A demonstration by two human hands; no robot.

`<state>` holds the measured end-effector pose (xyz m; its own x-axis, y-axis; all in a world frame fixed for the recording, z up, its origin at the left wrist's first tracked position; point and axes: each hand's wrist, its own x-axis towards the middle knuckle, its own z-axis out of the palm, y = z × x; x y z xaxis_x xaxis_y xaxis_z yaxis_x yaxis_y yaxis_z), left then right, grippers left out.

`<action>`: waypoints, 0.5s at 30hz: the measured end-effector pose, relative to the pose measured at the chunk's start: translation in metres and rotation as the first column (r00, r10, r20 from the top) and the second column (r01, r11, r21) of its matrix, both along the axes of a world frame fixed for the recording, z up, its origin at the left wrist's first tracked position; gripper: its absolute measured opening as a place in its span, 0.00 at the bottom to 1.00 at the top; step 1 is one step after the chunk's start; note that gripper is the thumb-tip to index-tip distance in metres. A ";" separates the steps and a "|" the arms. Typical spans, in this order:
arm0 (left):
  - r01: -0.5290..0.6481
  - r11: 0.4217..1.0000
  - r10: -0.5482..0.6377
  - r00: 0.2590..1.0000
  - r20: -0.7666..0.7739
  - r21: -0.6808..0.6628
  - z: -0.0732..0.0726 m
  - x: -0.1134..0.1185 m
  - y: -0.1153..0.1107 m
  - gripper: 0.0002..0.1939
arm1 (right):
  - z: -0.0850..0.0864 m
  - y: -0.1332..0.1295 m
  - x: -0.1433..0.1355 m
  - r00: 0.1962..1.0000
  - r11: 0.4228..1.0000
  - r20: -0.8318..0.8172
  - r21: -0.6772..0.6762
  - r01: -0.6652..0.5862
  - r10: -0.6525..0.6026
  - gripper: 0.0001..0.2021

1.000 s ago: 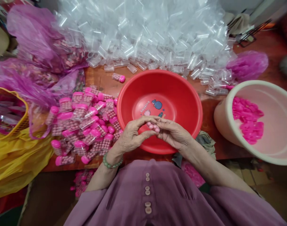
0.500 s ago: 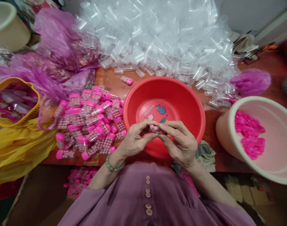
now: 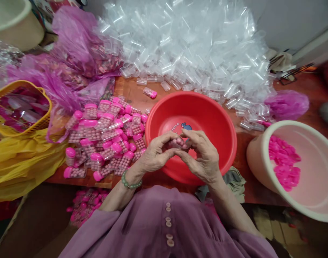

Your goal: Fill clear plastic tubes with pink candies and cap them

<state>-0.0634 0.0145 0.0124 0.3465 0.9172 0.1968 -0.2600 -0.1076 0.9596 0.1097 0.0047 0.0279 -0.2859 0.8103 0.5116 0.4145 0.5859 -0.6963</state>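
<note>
In the middle of the frame, the left hand (image 3: 158, 152) holds a clear jar (image 3: 177, 143) of pink balls over a red basin (image 3: 217, 125). The right hand (image 3: 203, 154) curves around the jar's right end; whether it grips is unclear. Filled jars with pink lids (image 3: 107, 134) lie piled left of the basin on the desk (image 3: 130, 87). Clear empty containers (image 3: 185, 46) heap across the top. A pale bucket (image 3: 318, 161) with pink pieces (image 3: 284, 161) stands at right, a yellow basket (image 3: 38, 123) at left.

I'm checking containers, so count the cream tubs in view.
2: a right tub holding pink pieces, and an upper-left tub, cut off by the frame. More may be hidden.
</note>
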 end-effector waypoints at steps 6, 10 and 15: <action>-0.045 0.997 0.045 0.999 -0.004 -0.059 -0.003 -0.004 0.002 0.07 | -0.002 0.003 -0.001 0.999 0.997 -0.043 -0.079 -0.015 0.012 0.29; -0.029 0.998 0.030 0.999 0.013 -0.062 0.000 -0.006 0.002 0.06 | -0.001 0.004 0.001 0.996 0.991 -0.090 -0.129 -0.030 0.018 0.29; 0.006 0.999 -0.006 1.000 -0.008 -0.032 0.000 -0.009 0.004 0.05 | -0.002 0.005 0.002 0.995 0.993 -0.085 -0.101 -0.059 0.051 0.33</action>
<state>-0.0719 0.0181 0.0125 0.3532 0.9209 0.1650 -0.2530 -0.0758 0.9645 0.1119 0.0097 0.0260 -0.2922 0.8440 0.4498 0.3228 0.5298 -0.7843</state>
